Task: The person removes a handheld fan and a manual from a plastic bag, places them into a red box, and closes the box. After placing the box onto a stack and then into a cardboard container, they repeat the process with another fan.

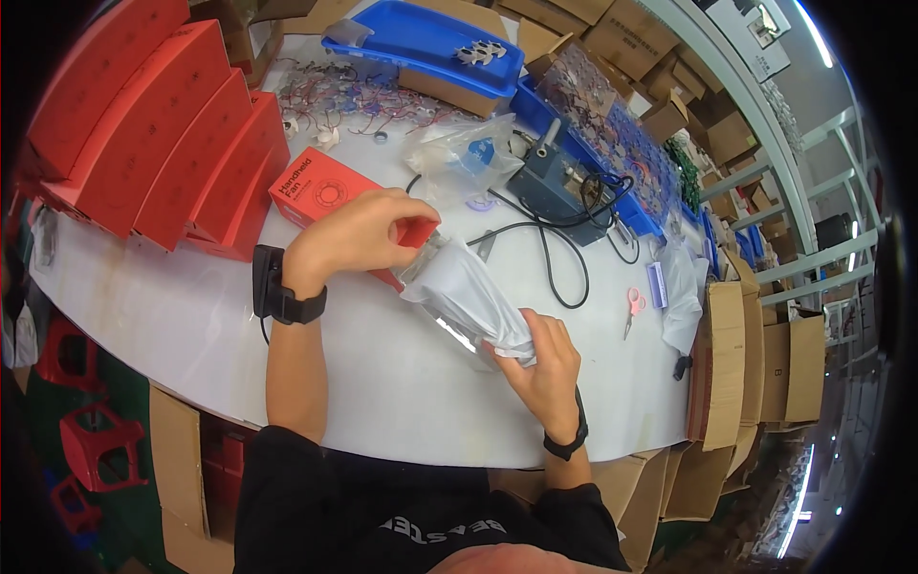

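Observation:
My left hand (pixel 361 234) is closed around a red cardboard box (pixel 320 187) lying tilted on the table, with its near end open and a flap raised by my fingers. In my right hand (pixel 543 371) is the lower end of a white-bagged item (pixel 469 287), pinched between thumb and fingers. Beneath the bag shows a shiny clear plastic tray (pixel 453 330). Bag and tray point at the box's open end, their far tip at its mouth; how far in they reach is partly hidden by my left hand.
Red boxes (pixel 177 134) are stacked at left. A blue tray (pixel 421 48) with white parts stands at the back, near wired components (pixel 354 96). A dark device (pixel 559 187) with looping cables, a clear bag (pixel 464 158) and pink scissors (pixel 634 306) lie beyond my right hand.

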The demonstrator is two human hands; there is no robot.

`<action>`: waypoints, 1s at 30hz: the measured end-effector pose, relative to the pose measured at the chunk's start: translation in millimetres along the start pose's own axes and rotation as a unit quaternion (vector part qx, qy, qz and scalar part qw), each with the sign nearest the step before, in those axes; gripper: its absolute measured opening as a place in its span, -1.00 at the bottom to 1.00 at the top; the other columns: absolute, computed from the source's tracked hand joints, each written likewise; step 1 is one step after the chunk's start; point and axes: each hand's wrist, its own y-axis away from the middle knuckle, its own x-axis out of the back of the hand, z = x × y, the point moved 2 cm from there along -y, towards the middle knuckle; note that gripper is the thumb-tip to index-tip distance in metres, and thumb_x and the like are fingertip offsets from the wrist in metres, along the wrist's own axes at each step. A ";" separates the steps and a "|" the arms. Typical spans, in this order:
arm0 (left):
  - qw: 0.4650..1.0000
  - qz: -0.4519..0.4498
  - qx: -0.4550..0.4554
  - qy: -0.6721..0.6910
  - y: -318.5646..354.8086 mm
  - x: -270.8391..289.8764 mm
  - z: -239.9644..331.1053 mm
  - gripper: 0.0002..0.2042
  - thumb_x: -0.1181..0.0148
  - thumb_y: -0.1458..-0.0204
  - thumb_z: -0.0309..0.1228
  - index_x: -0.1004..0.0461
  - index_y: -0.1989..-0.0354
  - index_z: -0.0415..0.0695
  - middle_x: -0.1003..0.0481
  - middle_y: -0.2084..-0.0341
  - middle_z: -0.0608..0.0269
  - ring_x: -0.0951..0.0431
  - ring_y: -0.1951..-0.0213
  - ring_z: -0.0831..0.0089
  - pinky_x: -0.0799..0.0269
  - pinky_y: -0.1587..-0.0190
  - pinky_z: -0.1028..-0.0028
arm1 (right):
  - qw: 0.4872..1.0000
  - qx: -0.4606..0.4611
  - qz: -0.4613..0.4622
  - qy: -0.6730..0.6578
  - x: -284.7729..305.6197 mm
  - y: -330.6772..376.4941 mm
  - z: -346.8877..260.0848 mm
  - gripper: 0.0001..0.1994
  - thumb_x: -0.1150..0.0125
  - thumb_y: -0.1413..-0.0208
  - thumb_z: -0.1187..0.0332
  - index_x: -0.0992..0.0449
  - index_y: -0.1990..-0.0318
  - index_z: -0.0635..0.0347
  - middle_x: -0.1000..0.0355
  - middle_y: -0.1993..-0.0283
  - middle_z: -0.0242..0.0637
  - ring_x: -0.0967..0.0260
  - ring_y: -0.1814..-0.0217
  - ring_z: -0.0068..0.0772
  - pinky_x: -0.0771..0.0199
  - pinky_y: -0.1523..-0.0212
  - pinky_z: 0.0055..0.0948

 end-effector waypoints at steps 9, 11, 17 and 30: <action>0.992 -0.045 0.061 0.100 0.6 6.5 -2.6 -0.59 -0.38 0.12 -0.47 -0.59 0.00 -0.11 -0.49 0.23 0.24 -0.49 0.39 0.58 -0.46 0.26 0.57 | 0.993 -0.070 -0.080 0.050 -13.9 -4.5 -8.2 -0.40 -0.55 0.10 0.19 -0.47 -0.05 0.35 -0.37 0.06 0.01 -0.35 0.02 0.01 -0.43 0.09 -0.20; 0.991 -0.045 0.063 0.106 0.4 6.1 -3.3 -0.58 -0.39 0.13 -0.48 -0.59 0.00 -0.11 -0.48 0.24 0.24 -0.48 0.41 0.58 -0.46 0.26 0.58 | 0.992 -0.073 -0.094 0.046 -20.1 -1.1 -0.7 -0.39 -0.55 0.09 0.18 -0.46 -0.07 0.34 -0.34 -0.02 0.05 -0.32 -0.05 0.03 -0.42 0.02 -0.19; 0.991 -0.046 0.049 0.112 0.1 4.5 -8.2 -0.57 -0.41 0.12 -0.49 -0.58 -0.02 -0.11 -0.46 0.23 0.26 -0.47 0.41 0.60 -0.45 0.26 0.59 | 0.991 -0.029 -0.096 -0.087 -23.3 6.1 7.5 -0.31 -0.55 0.08 0.17 -0.40 -0.19 0.29 -0.13 -0.23 0.12 -0.15 -0.22 0.08 -0.30 -0.16 -0.11; 0.988 -0.055 0.065 0.130 1.0 7.3 -7.1 -0.56 -0.42 0.10 -0.50 -0.56 -0.04 -0.11 -0.44 0.22 0.32 -0.43 0.31 0.61 -0.43 0.23 0.62 | 0.994 0.077 -0.050 -0.058 -5.9 -14.0 -4.4 -0.74 -0.38 0.04 0.58 -0.59 0.14 0.19 -0.41 0.24 -0.31 -0.35 0.22 -0.24 -0.39 0.27 -0.35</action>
